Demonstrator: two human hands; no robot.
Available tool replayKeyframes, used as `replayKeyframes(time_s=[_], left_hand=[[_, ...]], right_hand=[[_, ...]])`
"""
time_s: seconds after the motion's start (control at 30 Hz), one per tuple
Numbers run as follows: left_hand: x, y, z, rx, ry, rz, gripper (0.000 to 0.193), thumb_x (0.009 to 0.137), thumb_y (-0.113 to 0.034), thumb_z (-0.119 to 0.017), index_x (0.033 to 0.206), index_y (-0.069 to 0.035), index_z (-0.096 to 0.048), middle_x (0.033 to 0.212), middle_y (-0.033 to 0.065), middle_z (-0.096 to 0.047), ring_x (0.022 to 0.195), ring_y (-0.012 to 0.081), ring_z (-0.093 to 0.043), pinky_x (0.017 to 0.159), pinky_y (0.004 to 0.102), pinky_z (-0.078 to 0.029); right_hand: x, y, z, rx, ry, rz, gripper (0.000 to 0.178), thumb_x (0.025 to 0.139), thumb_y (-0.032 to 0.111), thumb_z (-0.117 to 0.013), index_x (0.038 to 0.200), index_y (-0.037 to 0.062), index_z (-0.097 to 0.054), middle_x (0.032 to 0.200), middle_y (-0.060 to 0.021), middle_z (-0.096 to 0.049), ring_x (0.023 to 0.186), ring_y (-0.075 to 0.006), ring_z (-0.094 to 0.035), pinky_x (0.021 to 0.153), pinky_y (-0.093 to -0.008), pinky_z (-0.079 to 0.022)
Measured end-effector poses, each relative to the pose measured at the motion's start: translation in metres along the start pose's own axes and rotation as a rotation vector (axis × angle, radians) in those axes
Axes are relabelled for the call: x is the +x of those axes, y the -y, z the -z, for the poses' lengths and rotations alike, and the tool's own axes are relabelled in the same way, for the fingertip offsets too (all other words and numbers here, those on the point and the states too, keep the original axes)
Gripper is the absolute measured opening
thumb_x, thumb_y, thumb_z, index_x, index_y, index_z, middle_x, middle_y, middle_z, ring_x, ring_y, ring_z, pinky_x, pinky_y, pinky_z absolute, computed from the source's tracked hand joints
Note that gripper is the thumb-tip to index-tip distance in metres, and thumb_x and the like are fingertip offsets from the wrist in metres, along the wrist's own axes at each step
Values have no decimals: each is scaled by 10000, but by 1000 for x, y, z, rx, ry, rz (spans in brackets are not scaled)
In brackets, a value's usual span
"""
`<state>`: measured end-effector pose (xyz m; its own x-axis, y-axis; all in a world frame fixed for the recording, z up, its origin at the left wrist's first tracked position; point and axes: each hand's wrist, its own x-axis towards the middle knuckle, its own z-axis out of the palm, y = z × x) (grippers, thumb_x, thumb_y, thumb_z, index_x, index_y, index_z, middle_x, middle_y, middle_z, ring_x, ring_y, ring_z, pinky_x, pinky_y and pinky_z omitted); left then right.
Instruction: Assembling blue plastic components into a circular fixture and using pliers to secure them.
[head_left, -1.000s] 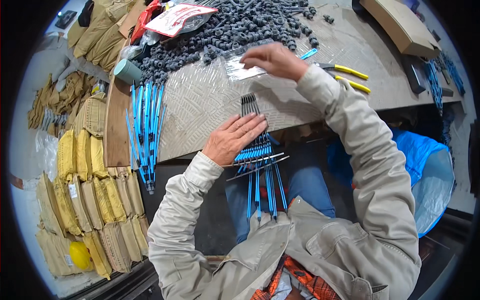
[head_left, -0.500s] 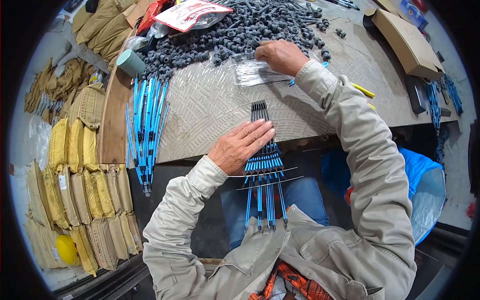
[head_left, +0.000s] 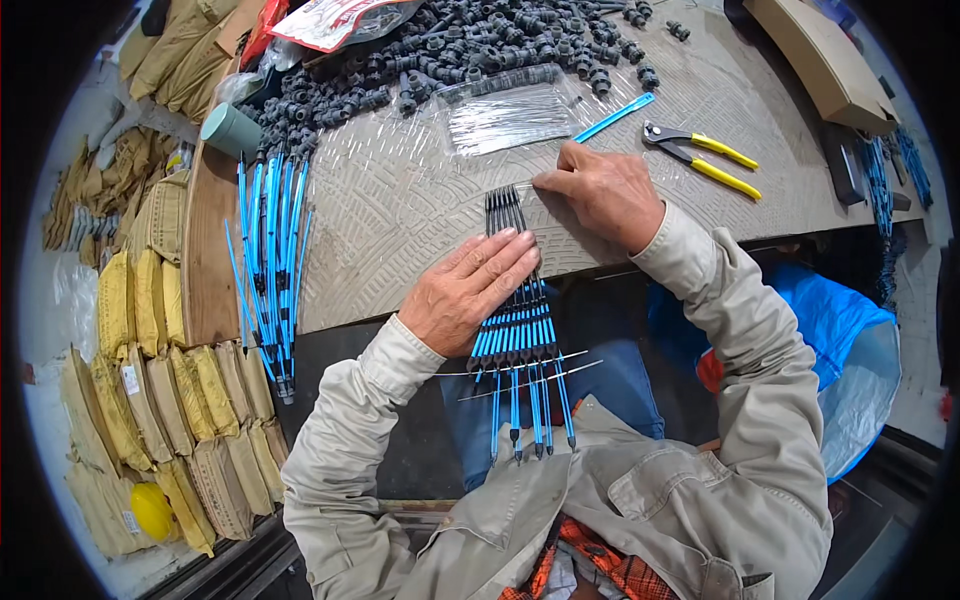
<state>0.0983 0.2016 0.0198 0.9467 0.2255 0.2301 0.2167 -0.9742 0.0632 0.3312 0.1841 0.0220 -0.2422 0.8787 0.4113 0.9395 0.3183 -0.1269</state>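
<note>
Patterned tabletop [head_left: 375, 225], right hand [head_left: 610, 195] moved off silver wires [head_left: 507, 120], pinching one, left hand [head_left: 470, 290] flat on blue rods [head_left: 514, 338]

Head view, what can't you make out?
In the head view:
Middle of the blue-and-black rods: hidden under the left hand.
What, if anything, the right hand holds: too small to tell.
Far part of the fittings pile: cut off by the top edge.

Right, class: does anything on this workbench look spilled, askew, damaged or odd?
Nothing looks clearly damaged. One dark fitting lies apart from the main heap, as if strayed. At the left, a bundle of blue rods juts past the near edge of the table, which looks untidy.
</note>
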Motion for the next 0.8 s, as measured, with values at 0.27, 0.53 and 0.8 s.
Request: replayKeyframes(time_s=[0.27, 0.53, 0.8], left_hand=[[3, -1, 3, 12, 7, -1, 454, 811, -124, -512, 1259, -74, -456, 1350, 42, -421, 1240, 189, -407, 1029, 314, -351], [-2, 3, -4, -1, -17, -26, 547, 737, -145, -529, 1268, -44, -440, 1353, 95, -410, 1241, 218, -403, 1033, 332, -324], [-4, 4, -4, -26, -56, -4, 639, 660, -181, -611, 1260, -43, -441, 1344, 105, -417, 1239, 229, -402, 1038, 344, -321]], right_hand=[[0, -2, -6, -28, -38, 20, 85, 764, 167, -604, 825, 176, -662, 719, -4, -489, 487, -143, -483, 425, -273, -352], [11, -11, -14, 49, -91, 142, 64, 781, 153, -590, 800, 167, -649, 725, 1, -491, 506, -140, -489, 444, -267, -362], [19, -3, -14, 56, 7, 144, 60, 785, 132, -578, 834, 149, -609, 746, -6, -501, 557, -155, -513, 489, -279, -391]])
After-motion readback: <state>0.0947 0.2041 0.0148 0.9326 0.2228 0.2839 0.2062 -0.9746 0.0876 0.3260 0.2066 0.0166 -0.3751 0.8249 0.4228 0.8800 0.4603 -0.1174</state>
